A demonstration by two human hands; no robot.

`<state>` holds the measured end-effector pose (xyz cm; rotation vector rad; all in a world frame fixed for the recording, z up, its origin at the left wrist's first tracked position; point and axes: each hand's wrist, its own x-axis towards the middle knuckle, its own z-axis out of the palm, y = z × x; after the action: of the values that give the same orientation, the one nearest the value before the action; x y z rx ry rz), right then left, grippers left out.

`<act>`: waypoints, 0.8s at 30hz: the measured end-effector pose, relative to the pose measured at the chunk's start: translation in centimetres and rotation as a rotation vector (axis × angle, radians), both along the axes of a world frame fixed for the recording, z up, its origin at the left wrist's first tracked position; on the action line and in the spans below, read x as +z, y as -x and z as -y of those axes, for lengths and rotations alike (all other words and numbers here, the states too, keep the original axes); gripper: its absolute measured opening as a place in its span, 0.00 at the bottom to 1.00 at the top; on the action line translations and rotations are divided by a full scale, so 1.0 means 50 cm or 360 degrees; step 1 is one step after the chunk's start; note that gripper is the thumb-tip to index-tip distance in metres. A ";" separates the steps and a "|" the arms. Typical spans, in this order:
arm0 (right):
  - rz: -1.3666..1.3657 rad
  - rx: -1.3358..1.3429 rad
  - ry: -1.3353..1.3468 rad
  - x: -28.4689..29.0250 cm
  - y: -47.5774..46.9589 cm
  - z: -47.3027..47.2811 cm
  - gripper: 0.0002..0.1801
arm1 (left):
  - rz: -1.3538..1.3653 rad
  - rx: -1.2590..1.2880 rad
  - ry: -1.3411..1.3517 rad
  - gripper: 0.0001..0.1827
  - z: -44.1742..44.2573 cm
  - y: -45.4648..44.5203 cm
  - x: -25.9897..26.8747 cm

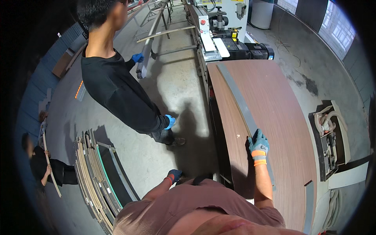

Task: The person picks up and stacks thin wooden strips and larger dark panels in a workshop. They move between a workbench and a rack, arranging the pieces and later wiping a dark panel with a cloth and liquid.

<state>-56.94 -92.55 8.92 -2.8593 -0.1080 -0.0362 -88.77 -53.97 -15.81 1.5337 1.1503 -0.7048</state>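
My right hand, in a teal and grey work glove with an orange cuff, rests over a long flat grey strip on the wood-grain tabletop. Its fingers point away from me along the strip; whether they grip it is hard to tell. The strip runs lengthwise, from near the machine back past my forearm. My left hand, in a dark glove with a red cuff, hangs low beside my body, left of the table. Its fingers look curled, but what is in them cannot be made out. A shorter grey strip lies at the table's right edge.
A machine with motors and a red button stands at the table's far end. A co-worker in black stands ahead left, one blue-gloved hand at a long bar. A rack of long strips and another person holding a strip are at left.
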 end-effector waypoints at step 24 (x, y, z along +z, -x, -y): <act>0.0197 0.0086 -0.0032 -0.023 -0.034 0.035 0.35 | 0.0137 -0.0359 -0.0293 0.17 0.019 0.074 0.014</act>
<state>-55.22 -94.28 7.78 -2.8313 -0.2087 -0.2018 -92.49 -54.93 -15.10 1.8520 1.0095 -0.6892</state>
